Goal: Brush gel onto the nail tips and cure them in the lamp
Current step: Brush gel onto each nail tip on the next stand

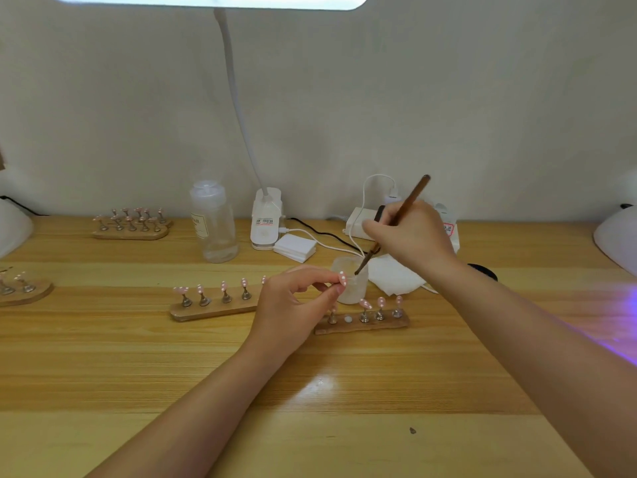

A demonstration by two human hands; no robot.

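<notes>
Loading the brush, by the look of it: gel-taking step, with brushing next and curing not yet begun.

Spread across the pale wooden desk (310,391), toward its far edge, two long wooden holder strips: the nearer, darker strip (362,326) carrying pink dotted nail tips on metal stands (380,307) plus one bare magnet spot, the lighter strip (213,309) just left of it carrying four more in plain sight.

Between them, a small frosted glass jar (350,284) with a thin brown wooden brush (401,215) dipped in, bristles hidden below the rim.

Right hand (413,236) curled around the brush shaft, pinching it pen-fashion.

Left hand (293,305) pinching a single pink white-dotted nail tip (342,279) by its stand, held just beside the jar's rim.

Next move likely calling for: lifting the bristles clear, wiping excess on the rim, bringing brush to the held tip with a light, steady stroke; purple glow at the desk's right edge (620,312) suggesting the curing lamp there.
</notes>
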